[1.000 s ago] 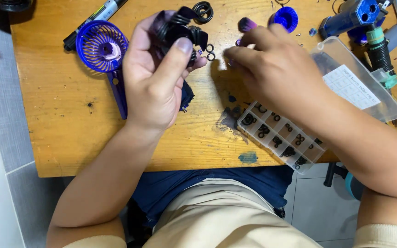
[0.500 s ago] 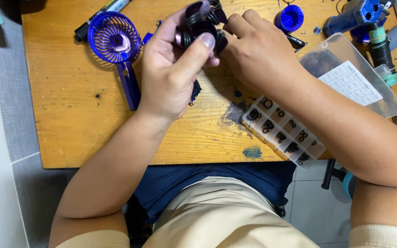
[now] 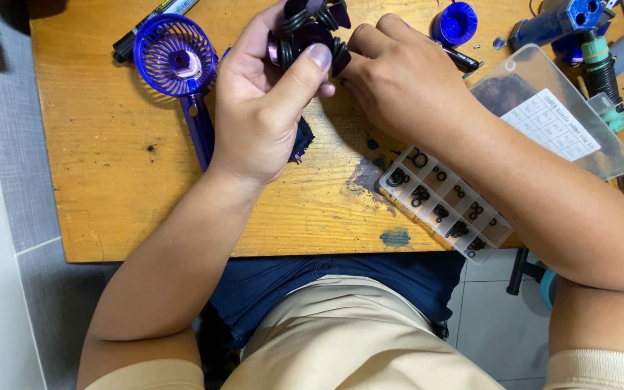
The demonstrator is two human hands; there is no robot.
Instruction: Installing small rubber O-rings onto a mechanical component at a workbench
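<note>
A black fan part (image 3: 310,32) with dark blades is held above the far edge of the tabletop (image 3: 110,202), the left hand (image 3: 265,108) closed around it in a firm grip. The part is pinched from the other side by the right hand (image 3: 406,79). A purple handheld fan (image 3: 176,61) lies toward the far left corner, and a clear compartment box (image 3: 445,206) of black rings sits at the near edge.

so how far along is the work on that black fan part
Done: the blue handheld fan guard lies apart on the wooden table, and the clear compartment box of black rubber rings lies open. In hand: the left hand grips the black fan part while the right hand works at its edge. Left: guard and part are not yet joined.
</note>
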